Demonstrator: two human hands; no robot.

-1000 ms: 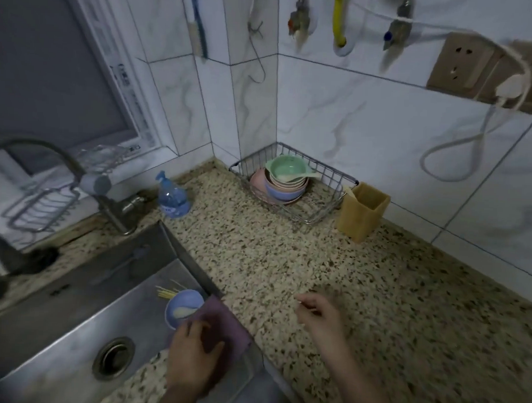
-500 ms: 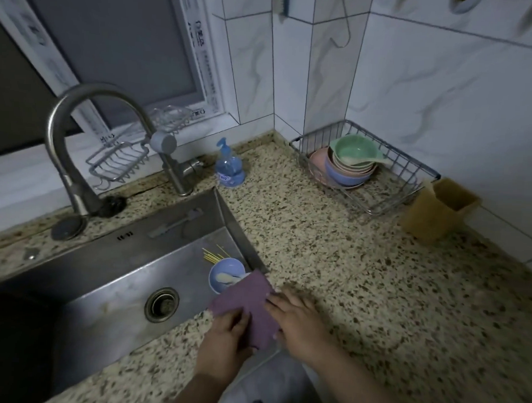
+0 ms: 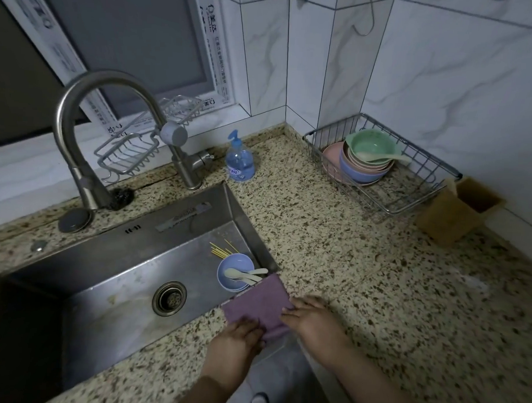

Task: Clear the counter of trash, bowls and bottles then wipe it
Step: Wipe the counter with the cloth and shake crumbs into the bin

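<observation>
Item one, the bench (image 3: 362,265): speckled stone running from the sink to the tiled wall; its middle carries nothing loose, so by the look of it your clearing is largely done and the wiping is what remains. Item two, the sink (image 3: 120,286): steel, set into the bench at your left, with a blue bowl (image 3: 235,271) and pale spoons in its near right corner, thin yellow sticks lying just behind. Item three, the wire rack (image 3: 377,163): in the far corner against the wall, stacked with bowls. Item four, the brown box (image 3: 457,214): just beside the rack, near the wall. Item five, the soap bottle (image 3: 239,161): upright by the tap base. Item six, the purple cloth (image 3: 258,306): spread over the sink's right rim at the bench's front edge. Your left hand (image 3: 235,345) pinches its near edge; your right hand (image 3: 312,320) rests on its right side, fingers loosely spread. Open room lies to your right; mind the sink drop and the front edge.
</observation>
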